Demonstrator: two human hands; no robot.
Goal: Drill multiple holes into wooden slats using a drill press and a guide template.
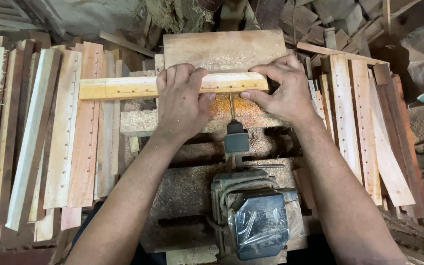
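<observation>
Head view, looking down: at the far left, a stack of drilled slats (50, 137) lies side by side, filling that edge. Just right of it, the wooden strip (123, 88) runs crosswise over the bench (182, 186), its free left end overhanging the stack. The left hand (182, 100) lies palm down over the strip, fingers curled over its far edge and thumb at the near edge, clamping it. A drill bit (231, 109) points at the strip's near edge between the hands, with the motor (256, 216) behind it. The right hand (283, 88) pinches the strip's right end, thumb in front. More slats (369, 137) crowd the right side, leaving little room either way.
</observation>
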